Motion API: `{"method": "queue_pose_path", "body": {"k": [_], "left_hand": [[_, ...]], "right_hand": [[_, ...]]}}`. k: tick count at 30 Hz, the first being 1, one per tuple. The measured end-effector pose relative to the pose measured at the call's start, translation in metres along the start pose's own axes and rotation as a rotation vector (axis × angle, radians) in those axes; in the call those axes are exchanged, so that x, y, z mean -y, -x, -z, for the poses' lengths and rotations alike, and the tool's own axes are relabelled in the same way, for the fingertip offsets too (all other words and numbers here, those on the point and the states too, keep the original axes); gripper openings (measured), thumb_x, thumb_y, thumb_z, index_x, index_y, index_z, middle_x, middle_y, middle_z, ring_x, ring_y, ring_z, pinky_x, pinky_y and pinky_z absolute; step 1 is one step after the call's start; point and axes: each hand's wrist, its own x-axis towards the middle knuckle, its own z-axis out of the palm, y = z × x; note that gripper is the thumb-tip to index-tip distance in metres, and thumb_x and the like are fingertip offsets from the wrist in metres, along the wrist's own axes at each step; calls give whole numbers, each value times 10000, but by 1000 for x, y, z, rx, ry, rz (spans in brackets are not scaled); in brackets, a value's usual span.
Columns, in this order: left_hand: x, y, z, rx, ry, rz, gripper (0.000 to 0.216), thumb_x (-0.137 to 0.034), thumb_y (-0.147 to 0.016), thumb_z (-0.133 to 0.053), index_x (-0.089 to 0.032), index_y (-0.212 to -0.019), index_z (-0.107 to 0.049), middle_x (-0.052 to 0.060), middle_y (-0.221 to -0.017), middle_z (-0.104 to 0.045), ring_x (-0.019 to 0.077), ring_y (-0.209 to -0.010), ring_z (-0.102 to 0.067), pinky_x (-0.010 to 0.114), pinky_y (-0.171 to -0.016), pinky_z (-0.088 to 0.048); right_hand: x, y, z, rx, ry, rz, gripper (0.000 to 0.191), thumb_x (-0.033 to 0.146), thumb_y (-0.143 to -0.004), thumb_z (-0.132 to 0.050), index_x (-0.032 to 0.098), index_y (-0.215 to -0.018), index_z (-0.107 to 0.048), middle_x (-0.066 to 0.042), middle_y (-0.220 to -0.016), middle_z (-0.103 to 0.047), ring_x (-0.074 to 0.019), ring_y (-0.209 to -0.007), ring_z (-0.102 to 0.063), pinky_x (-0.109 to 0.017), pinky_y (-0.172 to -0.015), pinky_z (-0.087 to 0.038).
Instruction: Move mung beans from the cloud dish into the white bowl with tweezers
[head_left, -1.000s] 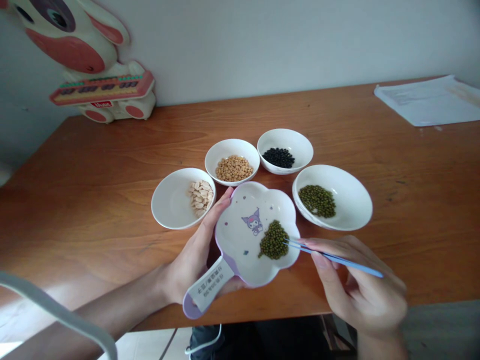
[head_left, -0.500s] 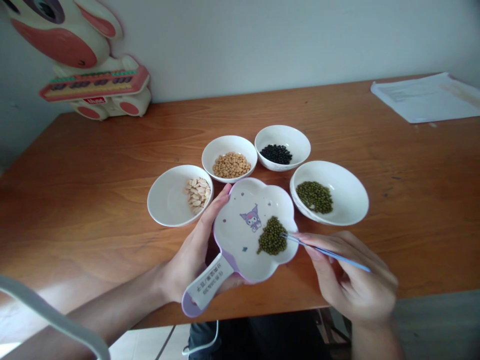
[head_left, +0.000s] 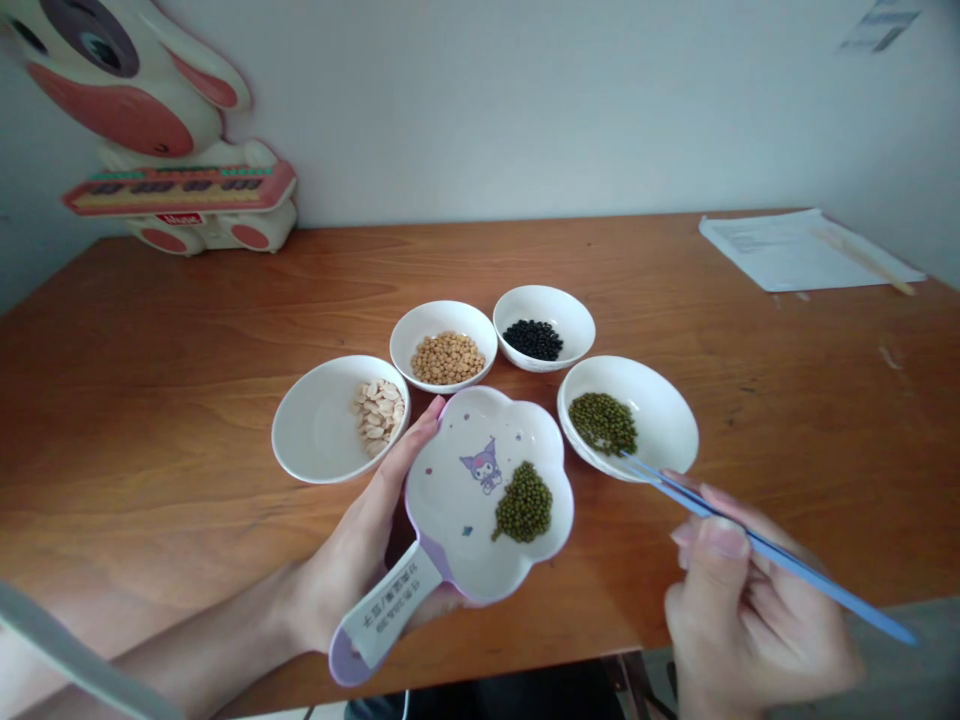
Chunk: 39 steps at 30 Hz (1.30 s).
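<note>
The right hand [head_left: 750, 620] pinches a pair of blue chopsticks [head_left: 757, 545] between thumb and fingers, the two tips lying almost together just at the near rim of the green-bean bowl [head_left: 660, 400] — whether a bean sits between them is too small to tell. The left hand [head_left: 352, 560] cups the flower dish [head_left: 450, 470] from its left side and underneath, holding it by the handle, tilted a little toward the person; a heap of green beans [head_left: 525, 502] lies in the dish's right lobe. The dish is just left of the green-bean bowl, and three more bowls ring its far side: pale seeds [head_left: 379, 412] to the left, soybeans [head_left: 448, 358] behind, black beans [head_left: 533, 340] behind and right. The risks, as I judge them: smooth round beans slip from thin tips if the pinch loosens, rolling onto the table [head_left: 187, 400] — and a further tilt of the dish could slide the heap over its shallow rim.
</note>
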Motion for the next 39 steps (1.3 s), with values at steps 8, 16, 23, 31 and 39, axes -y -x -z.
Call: {"method": "queue_pose_path", "body": {"k": [8, 16, 23, 31, 39], "left_hand": [[-3, -1, -2, -3, -15, 12, 1412, -411, -688, -1070, -377, -1784, -180, 68, -1881, -166, 518, -1720, -153, 735, -1416, -94], [-3, -4, 0, -2, -14, -28, 1384, -434, -714, -1065, -384, -1783, -188, 32, -1888, -143, 488, -1731, -129, 695, -1438, -90], [-3, -4, 0, -12, -18, -30, 1399, -444, -698, -1073, -383, -1784, -193, 39, -1887, -152, 483, -1731, -146, 698, -1435, -84], [-3, -4, 1, -15, -34, -27, 1401, -458, -689, -1076, -354, -1784, -208, 53, -1886, -162, 477, -1733, -119, 672, -1436, -67], [-6, -6, -1, -5, 7, -35, 1346, -411, -714, -1066, -422, -1769, -230, 6, -1884, -168, 486, -1732, -112, 721, -1422, -42]], "right_hand": [[9, -20, 2, 488, -77, 340, 460, -42, -889, -729, 186, -1287, -769, -59, -1062, -861, -194, -833, -812, -297, -692, -640], [13, -20, -5, 506, -38, 355, 576, -84, -865, -756, 229, -1349, -755, -31, -1090, -863, -186, -815, -800, -307, -710, -631], [15, -24, -8, 522, -12, 358, 583, -72, -877, -761, 242, -1368, -748, -21, -1065, -871, -171, -761, -788, -294, -701, -635], [17, -25, -10, 540, -6, 360, 434, -54, -900, -752, 178, -1265, -777, -42, -1074, -868, -161, -822, -798, -277, -740, -639], [10, -16, -1, 387, -19, 332, 662, -74, -868, -742, 278, -1428, -728, -16, -1089, -869, -217, -810, -821, -336, -672, -645]]}}
